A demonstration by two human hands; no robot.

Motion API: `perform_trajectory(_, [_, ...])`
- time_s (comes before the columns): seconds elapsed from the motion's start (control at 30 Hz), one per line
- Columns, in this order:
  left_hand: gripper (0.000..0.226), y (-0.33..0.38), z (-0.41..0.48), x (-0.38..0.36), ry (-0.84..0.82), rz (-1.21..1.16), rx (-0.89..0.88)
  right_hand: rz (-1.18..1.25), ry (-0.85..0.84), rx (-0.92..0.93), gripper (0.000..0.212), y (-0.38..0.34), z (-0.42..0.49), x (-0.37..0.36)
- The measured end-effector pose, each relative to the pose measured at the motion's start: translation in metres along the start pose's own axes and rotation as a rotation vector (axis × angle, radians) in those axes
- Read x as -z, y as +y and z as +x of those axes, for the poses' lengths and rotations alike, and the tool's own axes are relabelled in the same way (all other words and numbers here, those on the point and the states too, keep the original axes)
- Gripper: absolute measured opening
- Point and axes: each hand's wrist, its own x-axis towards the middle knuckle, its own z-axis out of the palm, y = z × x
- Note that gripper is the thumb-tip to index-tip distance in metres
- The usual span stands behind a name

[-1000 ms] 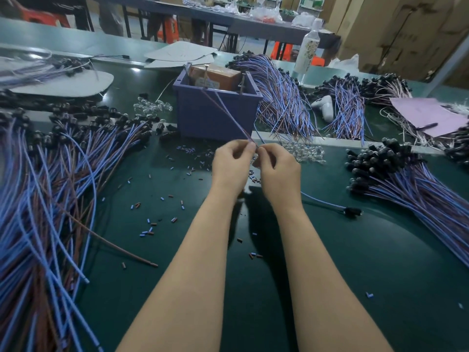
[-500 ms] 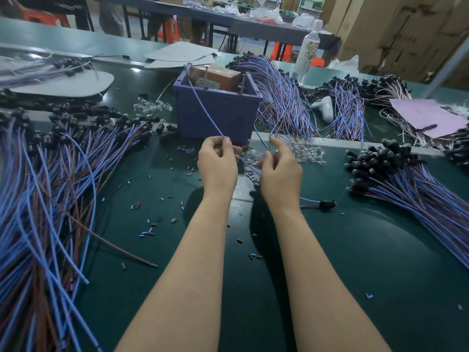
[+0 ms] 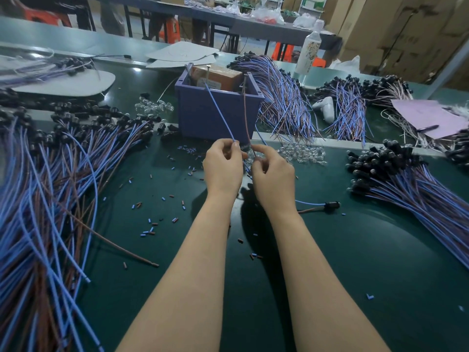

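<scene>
Here, left hand (image 3: 223,166) pinches blue wire (image 3: 219,113), right hand (image 3: 272,174) brown wire (image 3: 245,115); green bench (image 3: 355,262), cartons (image 3: 406,26) behind.

Body in view: two arms only, bare right down to the fingertips. Left forearm (image 3: 193,262) and right forearm (image 3: 312,270) are slim and smooth, narrowing to thin wrists. Left hand (image 3: 223,168) and right hand (image 3: 272,179) are bare as well, with slender fingers and faint knuckles. The nails look short and plain where they show. The frame edge cuts off the upper arms.
</scene>
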Motion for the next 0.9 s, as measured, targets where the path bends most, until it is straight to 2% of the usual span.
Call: perform_trajectory(0.9, [0.01, 0.0063, -0.004, 0.0003, -0.015, 0.049, -0.013, 0.021, -0.004, 0.05, 0.031, -0.0001, -0.001, 0.0009])
